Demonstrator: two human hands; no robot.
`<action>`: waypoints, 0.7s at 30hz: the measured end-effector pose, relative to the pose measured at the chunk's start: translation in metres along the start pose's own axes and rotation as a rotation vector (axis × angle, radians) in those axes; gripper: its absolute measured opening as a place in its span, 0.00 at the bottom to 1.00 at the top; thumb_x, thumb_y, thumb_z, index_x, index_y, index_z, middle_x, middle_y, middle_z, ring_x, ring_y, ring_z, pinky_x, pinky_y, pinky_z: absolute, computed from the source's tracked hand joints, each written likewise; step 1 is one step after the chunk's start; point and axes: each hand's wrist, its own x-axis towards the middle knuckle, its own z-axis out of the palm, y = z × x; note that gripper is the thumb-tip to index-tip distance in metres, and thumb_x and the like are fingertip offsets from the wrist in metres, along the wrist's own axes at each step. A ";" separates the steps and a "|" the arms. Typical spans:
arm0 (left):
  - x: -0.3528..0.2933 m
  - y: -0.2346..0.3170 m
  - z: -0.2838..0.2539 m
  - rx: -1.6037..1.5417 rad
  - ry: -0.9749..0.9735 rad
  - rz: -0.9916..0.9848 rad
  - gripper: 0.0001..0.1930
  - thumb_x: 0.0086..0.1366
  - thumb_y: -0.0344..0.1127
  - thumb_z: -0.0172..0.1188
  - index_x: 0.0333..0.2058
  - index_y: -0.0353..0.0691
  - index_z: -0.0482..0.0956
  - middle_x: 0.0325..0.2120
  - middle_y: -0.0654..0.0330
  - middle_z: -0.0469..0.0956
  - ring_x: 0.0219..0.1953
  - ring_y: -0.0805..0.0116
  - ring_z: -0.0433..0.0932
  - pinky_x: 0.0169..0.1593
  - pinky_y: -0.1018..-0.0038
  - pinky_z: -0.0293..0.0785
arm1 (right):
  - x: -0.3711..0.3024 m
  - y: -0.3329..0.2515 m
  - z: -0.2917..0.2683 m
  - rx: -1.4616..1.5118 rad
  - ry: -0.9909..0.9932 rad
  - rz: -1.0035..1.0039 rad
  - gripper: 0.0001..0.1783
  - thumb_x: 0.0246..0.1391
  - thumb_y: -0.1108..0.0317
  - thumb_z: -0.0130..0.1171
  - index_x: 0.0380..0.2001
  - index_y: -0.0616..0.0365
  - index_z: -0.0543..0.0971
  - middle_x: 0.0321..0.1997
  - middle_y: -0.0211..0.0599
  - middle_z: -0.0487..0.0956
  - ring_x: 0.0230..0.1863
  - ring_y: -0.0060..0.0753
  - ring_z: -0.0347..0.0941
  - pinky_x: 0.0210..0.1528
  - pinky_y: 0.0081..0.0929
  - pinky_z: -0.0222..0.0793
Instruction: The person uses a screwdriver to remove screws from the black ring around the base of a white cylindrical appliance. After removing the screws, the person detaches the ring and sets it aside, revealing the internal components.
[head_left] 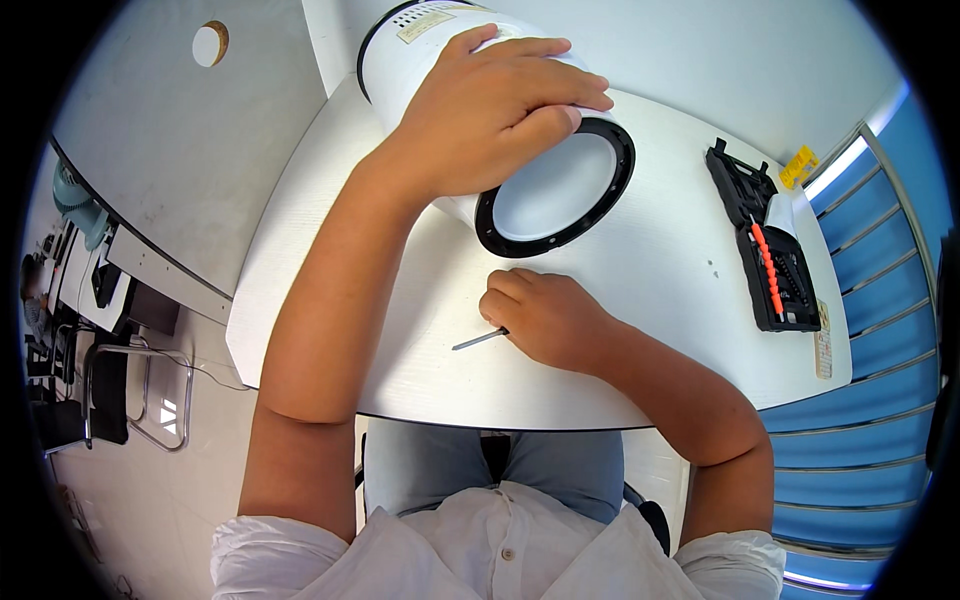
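Note:
A large white cylinder [395, 75] with black rings at its ends lies on its side on the white table [430, 330]. The near black ring [622, 175] frames a pale, round end that faces me. My left hand [500, 105] lies spread over the top of the cylinder, its thumb by the near ring. Below that ring, apart from it, my right hand [545, 315] is closed around a screwdriver [480, 340]. Only its thin metal shaft shows, pointing left just over the tabletop; the fingers hide the handle.
At the table's right lies an opened black tool case [765, 270] with an orange flexible shaft [768, 265] in it. A yellow packet [799, 167] and a pale strip [823, 340] are beside it. Metal railings [870, 270] run along the right; a chair [110, 390] stands at left.

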 end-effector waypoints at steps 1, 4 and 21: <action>0.000 0.000 0.000 0.002 -0.002 0.001 0.17 0.63 0.37 0.47 0.46 0.51 0.81 0.51 0.70 0.78 0.63 0.62 0.65 0.66 0.52 0.45 | -0.001 -0.002 0.001 -0.022 0.002 -0.007 0.08 0.42 0.75 0.57 0.27 0.58 0.69 0.30 0.34 0.68 0.31 0.33 0.70 0.29 0.28 0.71; 0.001 0.001 -0.001 0.005 -0.004 0.005 0.17 0.63 0.37 0.47 0.46 0.51 0.81 0.51 0.70 0.78 0.63 0.63 0.65 0.66 0.52 0.45 | -0.001 -0.002 0.000 -0.025 -0.008 0.000 0.09 0.42 0.75 0.57 0.28 0.58 0.69 0.30 0.34 0.68 0.31 0.32 0.70 0.29 0.28 0.70; 0.000 0.000 0.002 -0.048 0.031 0.002 0.17 0.61 0.36 0.47 0.45 0.50 0.82 0.49 0.67 0.79 0.63 0.61 0.66 0.67 0.54 0.45 | 0.029 0.013 -0.018 -0.027 0.672 -0.018 0.13 0.38 0.83 0.60 0.28 0.58 0.71 0.29 0.34 0.70 0.27 0.35 0.69 0.24 0.27 0.67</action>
